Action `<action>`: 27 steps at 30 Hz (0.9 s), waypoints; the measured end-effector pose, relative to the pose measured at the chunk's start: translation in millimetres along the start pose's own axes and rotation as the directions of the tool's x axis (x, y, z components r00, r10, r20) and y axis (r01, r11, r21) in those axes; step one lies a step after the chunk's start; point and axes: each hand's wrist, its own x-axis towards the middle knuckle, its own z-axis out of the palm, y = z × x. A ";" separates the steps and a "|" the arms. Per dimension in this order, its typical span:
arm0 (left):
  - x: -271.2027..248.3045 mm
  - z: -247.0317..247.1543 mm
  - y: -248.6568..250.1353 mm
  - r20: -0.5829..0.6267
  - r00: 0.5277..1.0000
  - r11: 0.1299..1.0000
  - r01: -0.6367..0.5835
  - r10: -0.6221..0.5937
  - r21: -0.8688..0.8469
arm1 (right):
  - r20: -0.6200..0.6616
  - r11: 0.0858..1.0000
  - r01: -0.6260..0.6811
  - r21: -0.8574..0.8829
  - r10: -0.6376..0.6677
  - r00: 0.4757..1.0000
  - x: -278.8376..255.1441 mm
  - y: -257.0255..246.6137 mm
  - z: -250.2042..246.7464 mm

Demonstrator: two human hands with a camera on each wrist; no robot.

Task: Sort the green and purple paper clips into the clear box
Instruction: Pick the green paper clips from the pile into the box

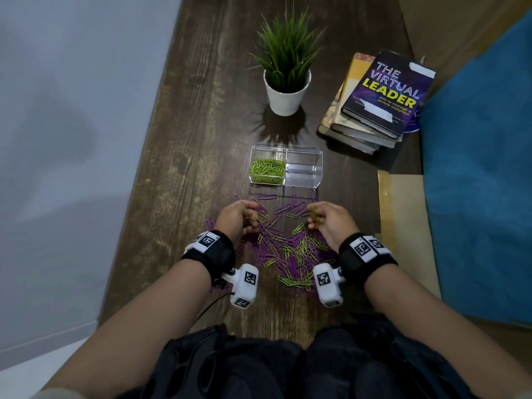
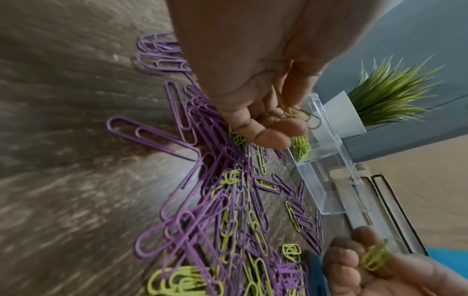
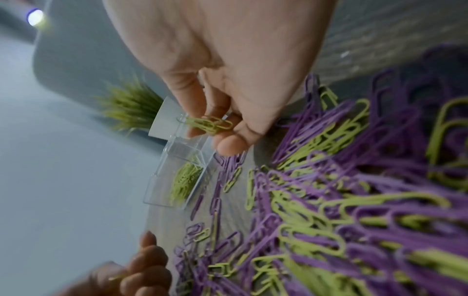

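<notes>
A mixed pile of green and purple paper clips lies on the dark wooden table, between my wrists. Beyond it stands the clear box with two compartments. Its left one holds green clips; the right one looks empty. My left hand hovers over the pile's far left, fingers curled round a few green clips. My right hand is at the far right of the pile and pinches a small bunch of green clips. Loose purple clips lie between the hands and the box.
A potted green plant stands behind the box. A stack of books sits at the back right. A tan cardboard surface and a blue cushion border the table on the right; a pale wall runs along its left edge.
</notes>
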 end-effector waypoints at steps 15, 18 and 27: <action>8.4 -18.9 3.3 -0.062 0.988 0.932 -0.112 0.141 0.345 | 0.066 0.478 0.208 -0.853 -0.298 0.952 16.0 2.0 6.4; 5.6 -19.7 -0.4 -0.054 0.969 0.775 -0.159 0.241 0.612 | -0.008 0.493 0.165 -0.854 -0.330 0.944 15.9 0.6 2.4; 5.9 -11.3 -7.8 0.064 0.925 0.428 -0.234 0.375 0.873 | 0.176 0.295 0.272 -0.916 -0.312 0.934 13.2 13.1 25.5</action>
